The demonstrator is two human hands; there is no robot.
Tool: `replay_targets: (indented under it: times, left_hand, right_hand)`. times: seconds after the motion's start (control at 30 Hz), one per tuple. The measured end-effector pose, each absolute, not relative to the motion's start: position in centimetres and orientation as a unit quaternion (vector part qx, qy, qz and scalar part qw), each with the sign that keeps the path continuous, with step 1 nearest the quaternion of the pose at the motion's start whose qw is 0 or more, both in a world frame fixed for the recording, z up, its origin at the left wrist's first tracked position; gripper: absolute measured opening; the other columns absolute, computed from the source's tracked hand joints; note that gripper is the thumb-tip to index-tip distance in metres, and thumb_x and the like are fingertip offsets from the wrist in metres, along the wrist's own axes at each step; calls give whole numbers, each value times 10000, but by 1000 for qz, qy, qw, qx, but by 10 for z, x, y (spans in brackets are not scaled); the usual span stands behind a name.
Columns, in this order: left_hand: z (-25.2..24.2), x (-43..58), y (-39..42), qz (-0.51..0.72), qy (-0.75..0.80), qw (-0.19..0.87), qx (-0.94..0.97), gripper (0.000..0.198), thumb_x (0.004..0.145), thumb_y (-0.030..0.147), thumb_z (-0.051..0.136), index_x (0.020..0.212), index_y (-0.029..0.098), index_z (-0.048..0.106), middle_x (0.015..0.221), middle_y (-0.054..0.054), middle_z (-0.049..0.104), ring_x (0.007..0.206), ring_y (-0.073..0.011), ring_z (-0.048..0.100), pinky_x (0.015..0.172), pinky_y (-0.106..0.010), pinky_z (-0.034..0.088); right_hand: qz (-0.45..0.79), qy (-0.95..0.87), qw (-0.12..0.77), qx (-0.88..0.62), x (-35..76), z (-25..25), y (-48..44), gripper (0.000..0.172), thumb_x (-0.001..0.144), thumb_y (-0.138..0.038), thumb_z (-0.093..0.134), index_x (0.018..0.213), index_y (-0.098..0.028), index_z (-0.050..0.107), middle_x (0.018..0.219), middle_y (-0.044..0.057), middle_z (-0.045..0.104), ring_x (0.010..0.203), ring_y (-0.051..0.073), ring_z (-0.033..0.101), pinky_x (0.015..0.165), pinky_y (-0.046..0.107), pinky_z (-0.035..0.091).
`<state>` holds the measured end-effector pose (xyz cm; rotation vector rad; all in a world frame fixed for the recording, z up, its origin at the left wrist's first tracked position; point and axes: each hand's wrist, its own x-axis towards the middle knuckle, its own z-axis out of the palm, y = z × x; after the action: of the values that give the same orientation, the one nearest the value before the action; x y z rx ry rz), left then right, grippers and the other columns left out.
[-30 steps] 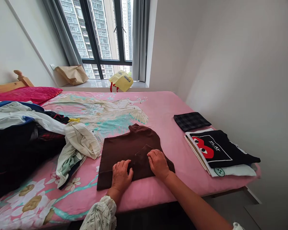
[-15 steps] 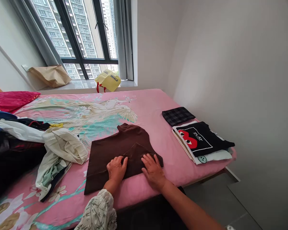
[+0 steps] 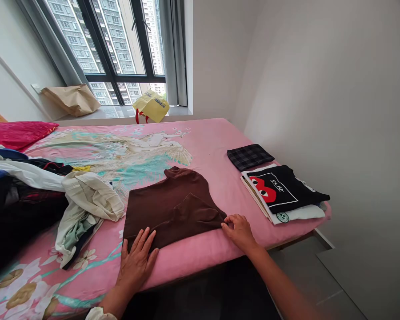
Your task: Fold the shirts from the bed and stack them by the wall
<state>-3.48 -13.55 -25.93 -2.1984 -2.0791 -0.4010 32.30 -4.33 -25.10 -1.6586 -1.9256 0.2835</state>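
A dark brown top (image 3: pixel 168 206), partly folded with its sleeves tucked in, lies flat near the front edge of the pink flowered bed (image 3: pixel 206 151). My left hand (image 3: pixel 136 262) rests flat with fingers spread on the garment's lower left corner. At the lower right corner, my right hand (image 3: pixel 239 230) pinches the brown fabric's edge between fingers and thumb.
A stack of folded shirts (image 3: pixel 283 195) topped by a black one with a red heart lies at the bed's right edge, a folded plaid cloth (image 3: pixel 249 156) behind it. A heap of unfolded clothes (image 3: pixel 43 195) covers the left. A yellow bag (image 3: pixel 150 106) and brown paper bag (image 3: pixel 71 98) sit on the windowsill.
Both hands slid apart from the garment's middle to its lower corners. The left hand moved down and left, the right hand moved right to the edge.
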Motion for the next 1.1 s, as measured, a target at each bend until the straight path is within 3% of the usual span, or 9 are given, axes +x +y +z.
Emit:
replay_targets:
  times: [0.17,0.3,0.4,0.5,0.6,0.67,0.8,0.97,1.1]
  left_hand:
    - [-254,-29,-137,-137,-721,16,-679,443,875,382,415,1295,258,481,1418,-74,446,1325,-250,362,1102,-553,90]
    - [-222,1,-88,-180,-707,-16,-684,392,899,391,378,1233,247,523,1337,-72,536,1274,-210,426,1084,-447,216]
    - [-199,32,-40,-164,-687,-58,-705,422,895,431,368,1251,245,499,1323,-74,545,1244,-212,452,1048,-403,269]
    - [-189,56,0,-90,-710,-101,-691,488,832,501,440,1220,216,514,1266,-126,575,1189,-276,494,989,-450,304]
    - [-189,65,19,-48,-726,-117,-676,472,739,533,545,1035,170,606,1043,-169,666,1023,-336,585,896,-492,348]
    - [-189,63,20,-47,-720,-116,-683,374,749,495,550,942,183,625,957,-138,681,961,-314,607,870,-471,363]
    - [-187,55,6,-93,-683,-70,-721,260,845,423,465,943,226,604,1003,-69,643,1015,-237,573,899,-380,357]
    - [-192,50,-4,-182,-644,-20,-743,250,885,411,429,939,226,587,973,-41,638,871,-188,604,779,-282,412]
    - [-206,47,3,-169,-688,-40,-705,291,870,416,471,1056,220,578,1024,-58,643,879,-205,609,755,-304,432]
  right_hand:
    - [100,-729,314,-600,319,-259,-38,117,783,-275,555,706,-218,622,726,34,616,739,193,558,710,321,418]
    - [123,-743,318,-576,327,-265,-39,106,736,-252,559,790,-207,639,787,37,632,782,195,576,754,332,441]
    - [152,-768,308,-540,335,-265,-40,241,651,-154,534,861,-208,639,833,32,631,815,191,573,790,336,447]
    - [175,-770,302,-535,339,-264,-38,320,605,-104,503,876,-204,640,830,33,627,821,193,566,796,339,448]
    - [192,-760,308,-539,339,-263,-35,285,623,-106,495,849,-205,639,806,30,626,810,191,565,787,335,446]
    - [202,-756,312,-539,338,-262,-33,263,643,-117,495,843,-209,638,787,22,623,796,185,565,777,327,445]
    - [220,-749,304,-547,340,-260,-30,220,679,-157,510,846,-216,641,761,14,618,786,182,567,754,315,443]
    - [240,-744,304,-544,341,-258,-28,156,727,-209,511,827,-201,630,774,21,624,784,178,565,756,305,437]
    - [207,-732,288,-582,334,-259,-31,112,727,-190,481,728,-189,593,733,23,603,755,176,545,738,292,412]
